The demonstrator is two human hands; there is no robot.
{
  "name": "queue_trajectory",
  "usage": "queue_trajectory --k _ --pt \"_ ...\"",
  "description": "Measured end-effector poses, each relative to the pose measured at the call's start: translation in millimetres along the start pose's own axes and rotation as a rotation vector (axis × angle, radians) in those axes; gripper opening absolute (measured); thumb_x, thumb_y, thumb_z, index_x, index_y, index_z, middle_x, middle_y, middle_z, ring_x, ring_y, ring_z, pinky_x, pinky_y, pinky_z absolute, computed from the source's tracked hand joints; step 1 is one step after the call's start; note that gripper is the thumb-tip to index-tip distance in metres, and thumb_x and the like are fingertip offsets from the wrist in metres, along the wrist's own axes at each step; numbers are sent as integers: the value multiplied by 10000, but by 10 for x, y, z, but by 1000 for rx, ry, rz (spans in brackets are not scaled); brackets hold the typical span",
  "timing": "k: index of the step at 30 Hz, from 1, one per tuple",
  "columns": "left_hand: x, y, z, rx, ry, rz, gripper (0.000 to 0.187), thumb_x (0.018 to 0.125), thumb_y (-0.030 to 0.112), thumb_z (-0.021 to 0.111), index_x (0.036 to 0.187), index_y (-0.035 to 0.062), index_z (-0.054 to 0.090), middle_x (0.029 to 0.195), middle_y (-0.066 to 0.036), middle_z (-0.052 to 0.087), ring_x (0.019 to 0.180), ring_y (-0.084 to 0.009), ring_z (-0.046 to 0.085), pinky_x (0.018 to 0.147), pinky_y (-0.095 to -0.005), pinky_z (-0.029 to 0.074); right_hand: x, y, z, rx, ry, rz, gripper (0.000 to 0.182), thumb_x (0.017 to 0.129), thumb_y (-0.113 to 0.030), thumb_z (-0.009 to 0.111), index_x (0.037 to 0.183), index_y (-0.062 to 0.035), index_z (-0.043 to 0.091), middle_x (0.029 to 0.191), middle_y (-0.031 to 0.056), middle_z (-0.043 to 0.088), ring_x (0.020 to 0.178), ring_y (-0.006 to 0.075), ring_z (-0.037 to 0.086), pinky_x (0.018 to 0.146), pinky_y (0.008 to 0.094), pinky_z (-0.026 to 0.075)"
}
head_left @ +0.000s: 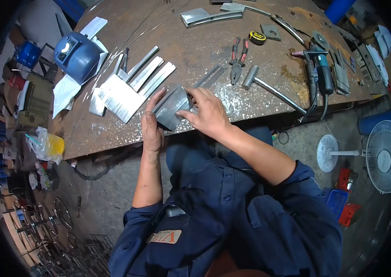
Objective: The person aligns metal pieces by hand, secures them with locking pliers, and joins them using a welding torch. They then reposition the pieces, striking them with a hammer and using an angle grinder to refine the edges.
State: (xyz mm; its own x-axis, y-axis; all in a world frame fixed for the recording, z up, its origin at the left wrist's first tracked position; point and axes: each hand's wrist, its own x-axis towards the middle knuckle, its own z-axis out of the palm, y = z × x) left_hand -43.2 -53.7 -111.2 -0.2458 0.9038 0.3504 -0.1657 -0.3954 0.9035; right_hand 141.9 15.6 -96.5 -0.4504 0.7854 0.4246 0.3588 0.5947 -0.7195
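Between my two hands, at the front edge of the metal table [112, 141], is a grey bent metal piece [172, 111], held tilted. My left hand [153, 127] is upright against its left side, with the fingers partly hidden behind it. My right hand [207, 111] grips the right side, thumb on the near face and fingers over the far edge. Flat metal plates [122, 98] and metal strips [161, 78] lie to the left of the piece. Just beyond my right hand lies a slotted metal strip [211, 76].
Right of my hands are pliers [237, 64], a hammer [251, 77], a tape measure [257, 38] and an angle grinder [324, 71]. A blue welding helmet [78, 57] stands at the left. Below the table's left edge hangs a bag of yellow liquid [53, 145]; a fan [384, 159] stands right.
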Motion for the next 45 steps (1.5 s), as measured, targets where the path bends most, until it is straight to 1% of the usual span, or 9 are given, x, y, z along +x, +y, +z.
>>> queue_trajectory --k 4,12,18,26,32,34,37,41,45 --pt "11 -95 -105 258 141 -115 536 1079 368 614 1393 -66 599 1305 -132 672 1182 -192 608 1048 -343 464 -36 223 -70 42 -53 -129 527 768 -230 917 1135 13 628 968 135 656 824 292 678 750 398 551" --pt "92 295 -86 615 -57 -111 547 1073 434 603 1324 -46 681 1177 -123 738 1093 -180 644 996 -334 487 108 90 -147 9 -289 170 573 769 -381 896 1086 23 643 832 240 706 863 434 719 755 494 549" --pt "402 751 175 923 -300 -461 514 952 340 784 1277 -49 697 980 -155 782 883 -171 703 806 -350 562 468 190 -807 -187 -352 89 560 879 -604 722 950 -57 817 824 207 756 815 388 758 766 498 601" --pt "698 929 346 1442 -506 -354 331 906 261 769 1104 -4 745 927 -289 712 897 -456 704 798 -486 546 1167 899 -1192 -735 -278 49 459 838 -508 802 809 -50 793 836 204 756 824 362 756 765 474 600" --pt "644 586 400 1383 -408 -249 288 854 237 807 940 -17 704 856 -281 686 851 -479 667 751 -531 514 641 985 -1910 -585 452 -72 323 879 -368 745 928 -51 784 943 195 756 899 408 733 801 481 580" --pt "617 662 415 1419 -409 -278 267 860 211 796 942 -26 704 823 -284 668 819 -490 655 729 -519 503 309 1178 -2526 -582 775 149 293 898 -302 724 1018 -39 769 1026 191 754 986 389 717 882 462 558" --pt "494 810 457 1374 -418 -243 250 869 190 784 933 -37 701 816 -294 657 812 -495 651 718 -515 502 -112 1944 -3406 -1063 583 718 668 892 -379 747 1358 70 580 1229 303 690 1144 406 680 1035 487 514" --pt "367 901 472 1258 -443 -263 228 881 162 770 937 -48 700 797 -302 639 795 -502 640 704 -495 502 -138 2341 -3832 -573 56 928 631 762 -446 837 1035 116 743 1004 267 761 928 364 761 836 446 586" --pt "290 1138 386 1152 -347 -335 269 877 173 777 977 -63 699 741 -292 596 711 -488 583 668 -468 489 -151 2529 -4056 186 165 1003 393 744 -314 826 950 5 725 754 82 693 567 211 653 525 351 516"
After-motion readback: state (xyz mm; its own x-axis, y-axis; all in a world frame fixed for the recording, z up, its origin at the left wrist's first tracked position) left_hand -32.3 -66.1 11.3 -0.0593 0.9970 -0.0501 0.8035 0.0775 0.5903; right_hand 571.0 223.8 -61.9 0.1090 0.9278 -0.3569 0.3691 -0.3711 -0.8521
